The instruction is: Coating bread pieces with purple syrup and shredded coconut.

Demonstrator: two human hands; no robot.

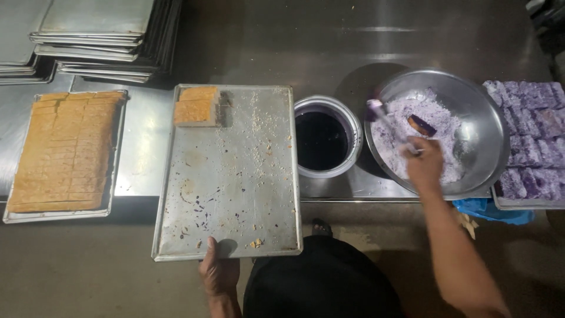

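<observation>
Across the steel counter, big stuff first:
Sliced tray: tray of cut brown cake, far left, untouched.
Our tray: near-empty baking tray, only a few cake pieces left in its far-left corner.
Bowl: metal bowl of purple crumbs, one dark piece sitting in them.
Pot: round tin of dark liquid between tray and bowl.
Left hand: we're gripping the tray's near edge.
Right hand: clenched on a utensil over the crumbs.
</observation>
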